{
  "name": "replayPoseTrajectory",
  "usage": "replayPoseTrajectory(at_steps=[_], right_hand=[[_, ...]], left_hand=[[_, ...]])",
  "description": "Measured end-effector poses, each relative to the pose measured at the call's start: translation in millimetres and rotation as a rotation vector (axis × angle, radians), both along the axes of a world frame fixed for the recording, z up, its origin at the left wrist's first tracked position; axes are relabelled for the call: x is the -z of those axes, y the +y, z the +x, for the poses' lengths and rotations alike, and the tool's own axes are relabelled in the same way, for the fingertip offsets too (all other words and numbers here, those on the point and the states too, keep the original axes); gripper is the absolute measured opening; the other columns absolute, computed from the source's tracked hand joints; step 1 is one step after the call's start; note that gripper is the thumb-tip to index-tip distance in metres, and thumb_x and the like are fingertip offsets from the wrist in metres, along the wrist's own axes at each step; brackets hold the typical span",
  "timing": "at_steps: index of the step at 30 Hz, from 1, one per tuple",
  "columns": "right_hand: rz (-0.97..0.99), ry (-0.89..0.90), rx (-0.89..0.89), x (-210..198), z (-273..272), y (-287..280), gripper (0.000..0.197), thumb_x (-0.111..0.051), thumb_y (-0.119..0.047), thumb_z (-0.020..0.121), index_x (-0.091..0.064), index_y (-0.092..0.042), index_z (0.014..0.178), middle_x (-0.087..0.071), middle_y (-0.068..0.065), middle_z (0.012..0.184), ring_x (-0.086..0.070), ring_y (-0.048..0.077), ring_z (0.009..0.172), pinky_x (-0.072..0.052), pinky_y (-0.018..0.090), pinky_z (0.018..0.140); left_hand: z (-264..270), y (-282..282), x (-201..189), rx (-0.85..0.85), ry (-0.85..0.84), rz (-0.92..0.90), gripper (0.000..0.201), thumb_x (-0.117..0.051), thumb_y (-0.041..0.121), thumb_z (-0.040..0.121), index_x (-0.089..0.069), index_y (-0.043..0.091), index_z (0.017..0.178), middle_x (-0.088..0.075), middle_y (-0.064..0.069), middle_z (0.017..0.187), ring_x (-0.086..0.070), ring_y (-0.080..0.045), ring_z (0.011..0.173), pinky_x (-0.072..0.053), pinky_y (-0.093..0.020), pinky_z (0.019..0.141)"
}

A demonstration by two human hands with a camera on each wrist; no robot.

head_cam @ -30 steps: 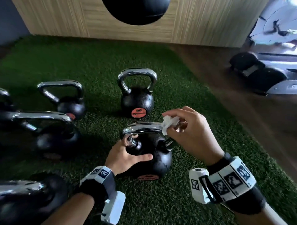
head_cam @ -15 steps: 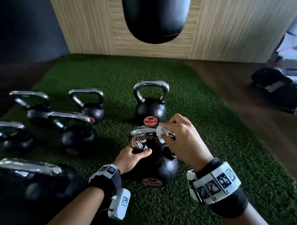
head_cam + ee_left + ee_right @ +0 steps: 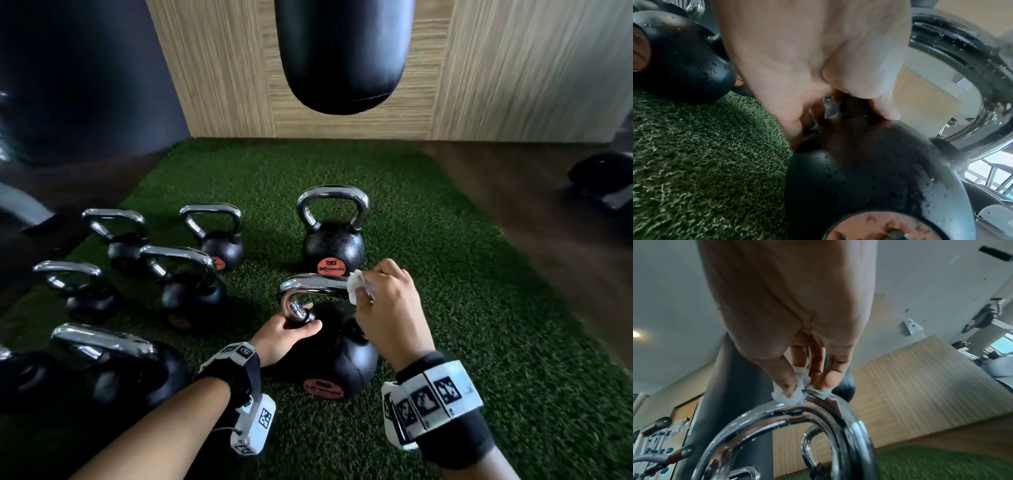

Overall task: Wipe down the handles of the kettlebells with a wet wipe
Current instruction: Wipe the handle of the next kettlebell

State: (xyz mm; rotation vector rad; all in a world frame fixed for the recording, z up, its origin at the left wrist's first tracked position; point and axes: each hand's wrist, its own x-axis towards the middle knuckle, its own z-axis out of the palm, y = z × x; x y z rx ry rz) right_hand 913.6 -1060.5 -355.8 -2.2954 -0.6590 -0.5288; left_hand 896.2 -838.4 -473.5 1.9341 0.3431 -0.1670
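While the head cam only gives me the back of my right hand (image 3: 387, 308), the right wrist cam shows thumb and fingers pinching the wet wipe (image 3: 795, 394) onto the top of the chrome handle (image 3: 315, 284). Left wrist cam shows my left hand (image 3: 284, 337) gripping round the handle's left leg, right where it meets the kettlebell (image 3: 339, 363). That one's upright on the green turf (image 3: 479, 308), nearest me, handle bar running left-right. Water beads on the chrome only show in the wrist views.

Nearest kettlebell (image 3: 337, 363) on turf (image 3: 462, 274), another kettlebell (image 3: 332, 240) just behind.
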Motion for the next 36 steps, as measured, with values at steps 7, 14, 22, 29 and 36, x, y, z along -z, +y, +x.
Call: replayPoseTrajectory(at_steps=[7, 14, 22, 29, 36], right_hand=[[0.083, 0.103, 0.101, 17.9, 6.9, -25.5, 0.024, -0.065, -0.001, 0.087, -0.061, -0.012, 0.066, -0.054, -0.002, 0.076, -0.047, 0.012, 0.061, -0.030, 0.019, 0.060], [0.128, 0.191, 0.175, 36.8, 11.1, -36.7, 0.035, -0.064, -0.011, 0.095, -0.054, -0.004, 0.062, -0.054, 0.001, 0.068, -0.047, 0.010, 0.056, -0.035, 0.013, 0.053], [0.283, 0.482, 0.093, 61.4, 19.9, -53.2, 0.016, -0.073, -0.015, 0.089, -0.075, -0.016, 0.073, -0.075, -0.003, 0.068, -0.072, 0.015, 0.063, -0.058, 0.029, 0.055], [0.426, 0.732, 0.024, 105.1, 17.0, -39.3, 0.014, -0.073, -0.013, 0.090, -0.078, -0.018, 0.078, -0.079, 0.001, 0.080, -0.077, 0.021, 0.077, -0.063, 0.048, 0.077], [-0.068, 0.713, 0.029, 91.8, 7.0, -48.4, 0.040, -0.069, -0.030, 0.089, -0.062, -0.005, 0.059, -0.057, -0.005, 0.049, -0.044, 0.007, 0.043, -0.035, 0.022, 0.045]], left_hand=[[1.5, 4.4, 3.6, -0.002, -0.002, 0.028, 0.080, -0.075, 0.089, 0.047, -0.073, 0.046, 0.114, -0.075, 0.019, 0.116, -0.066, -0.003, 0.115, -0.045, -0.026, 0.108], [0.9, 4.4, 5.9, -0.009, -0.021, 0.000, 0.081, -0.078, 0.086, 0.050, -0.068, 0.050, 0.121, -0.071, 0.022, 0.122, -0.063, -0.002, 0.120, -0.041, -0.035, 0.117], [0.8, 3.1, 7.8, -0.062, -0.005, -0.024, 0.074, -0.080, 0.076, 0.055, -0.069, 0.044, 0.122, -0.073, 0.017, 0.120, -0.065, -0.005, 0.116, -0.044, -0.036, 0.114], [2.9, -3.7, -1.1, -0.048, 0.052, 0.144, 0.060, -0.074, 0.069, 0.077, -0.065, 0.033, 0.124, -0.069, 0.010, 0.120, -0.063, -0.014, 0.116, -0.048, -0.024, 0.095], [-9.4, -6.8, -48.3, 0.236, 0.227, 0.820, 0.065, -0.053, 0.076, 0.088, -0.069, 0.017, 0.107, -0.073, -0.007, 0.112, -0.068, -0.025, 0.098, -0.049, -0.029, 0.076]])
